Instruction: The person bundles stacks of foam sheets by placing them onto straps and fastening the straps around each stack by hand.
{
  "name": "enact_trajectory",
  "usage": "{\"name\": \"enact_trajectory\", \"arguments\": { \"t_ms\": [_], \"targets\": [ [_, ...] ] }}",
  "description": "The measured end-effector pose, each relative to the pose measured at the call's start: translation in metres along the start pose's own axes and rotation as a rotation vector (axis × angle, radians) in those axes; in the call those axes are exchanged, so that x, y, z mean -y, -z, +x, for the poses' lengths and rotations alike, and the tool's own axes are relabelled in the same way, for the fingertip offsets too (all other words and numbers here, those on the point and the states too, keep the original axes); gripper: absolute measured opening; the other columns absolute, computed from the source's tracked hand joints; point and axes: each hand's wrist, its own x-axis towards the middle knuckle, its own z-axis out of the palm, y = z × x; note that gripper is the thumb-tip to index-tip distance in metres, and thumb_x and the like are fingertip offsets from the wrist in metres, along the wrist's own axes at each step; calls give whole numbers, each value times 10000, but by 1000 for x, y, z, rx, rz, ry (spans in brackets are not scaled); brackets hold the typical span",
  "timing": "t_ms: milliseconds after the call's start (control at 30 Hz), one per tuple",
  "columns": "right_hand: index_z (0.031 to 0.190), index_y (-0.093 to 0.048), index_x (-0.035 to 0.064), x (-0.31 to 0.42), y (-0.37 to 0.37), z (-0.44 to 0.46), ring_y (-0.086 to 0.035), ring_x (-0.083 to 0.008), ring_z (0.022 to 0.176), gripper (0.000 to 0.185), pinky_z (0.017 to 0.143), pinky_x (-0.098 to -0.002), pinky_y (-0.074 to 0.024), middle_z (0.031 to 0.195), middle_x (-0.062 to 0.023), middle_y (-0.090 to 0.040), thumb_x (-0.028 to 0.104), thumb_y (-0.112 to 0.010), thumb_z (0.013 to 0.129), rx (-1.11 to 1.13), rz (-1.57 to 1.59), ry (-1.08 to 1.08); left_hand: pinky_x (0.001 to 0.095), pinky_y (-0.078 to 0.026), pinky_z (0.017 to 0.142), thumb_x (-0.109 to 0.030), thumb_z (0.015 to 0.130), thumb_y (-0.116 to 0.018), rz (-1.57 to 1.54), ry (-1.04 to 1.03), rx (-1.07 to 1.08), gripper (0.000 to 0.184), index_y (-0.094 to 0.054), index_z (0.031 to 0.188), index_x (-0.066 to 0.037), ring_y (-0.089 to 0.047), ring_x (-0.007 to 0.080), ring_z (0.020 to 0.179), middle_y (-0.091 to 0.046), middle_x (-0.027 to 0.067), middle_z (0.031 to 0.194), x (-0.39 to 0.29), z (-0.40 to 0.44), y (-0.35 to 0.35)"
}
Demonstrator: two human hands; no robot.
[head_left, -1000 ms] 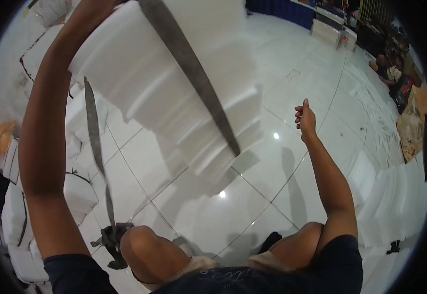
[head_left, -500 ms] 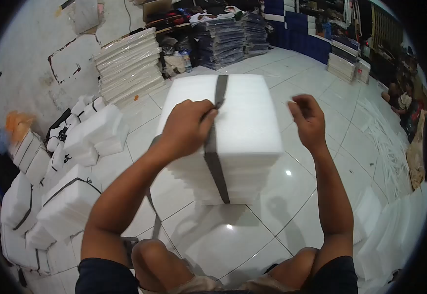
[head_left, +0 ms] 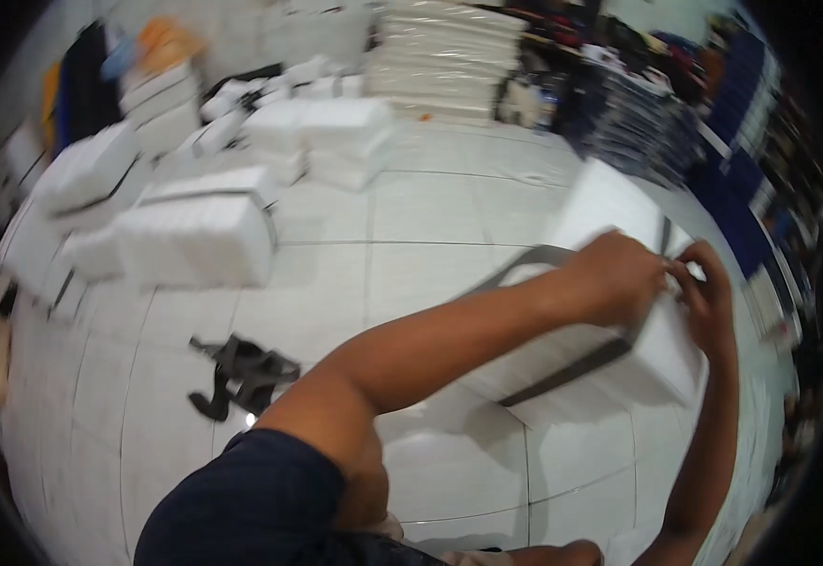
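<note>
A tall stack of white foam sheets (head_left: 608, 200) stands at the right of the head view, bound by a dark grey strap (head_left: 567, 371) that runs over its top and down its side. My left hand (head_left: 622, 276) is closed on the strap at the top of the stack. Close against it, my right hand (head_left: 709, 300) has its fingers pinched at the same spot on the strap. A loose length of strap loops out to the left, behind my left forearm. The exact grip is partly hidden and blurred.
Strapped white foam bundles (head_left: 194, 238) lie at the left. A heap of dark straps (head_left: 242, 370) is on the tiled floor (head_left: 327, 274). Plastic-wrapped cream slabs (head_left: 442, 61) are piled by the wall, with dark wrapped stacks (head_left: 643, 123) farther right.
The view has swung left, so the foam stack now appears farther right and tilted. My right hand has come from the open air to the strap beside my left hand.
</note>
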Motion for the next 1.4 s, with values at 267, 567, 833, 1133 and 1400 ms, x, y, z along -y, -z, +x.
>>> {"name": "enact_trajectory", "arguments": {
  "t_ms": [267,567,833,1133,1400],
  "targets": [
    [1035,-542,16,-4,2,29,-557,-149,1040,211,894,-290,-416,1132,-81,-614,214,-494,982,116,-11,-17,415,-498,666,-391,748,-664,6,-176,208,298,-694,815,-102,-661,296,744,-678,118,740,26,11,41],
    [812,-488,37,-6,-23,51,-443,-66,649,149,600,-225,-383,713,-20,-505,127,-536,920,232,-77,-262,398,-512,667,-77,755,-559,277,88,90,198,-666,904,0,-676,287,751,-676,193,803,-3,-16,22],
    [1051,-543,55,27,-46,27,-481,-83,742,207,671,-242,-418,865,-26,-504,122,-572,858,-212,-86,-21,379,-514,754,-166,766,-625,-117,509,167,236,-700,940,-25,-664,329,851,-685,174,912,-3,2,42],
    [890,-598,-47,61,-49,12,-571,-192,756,85,642,-324,-440,861,-110,-567,-23,-608,809,-10,-171,127,362,-490,817,-252,829,-618,-400,666,99,267,-709,929,-21,-655,294,892,-684,176,930,6,-4,47],
    [838,-542,-32,62,-15,21,-504,-252,768,116,695,-348,-411,825,-122,-495,70,-586,872,193,-713,287,397,-498,739,-231,863,-581,-274,502,84,241,-668,889,-8,-656,322,804,-675,174,830,-2,-14,38]
  ]
}}
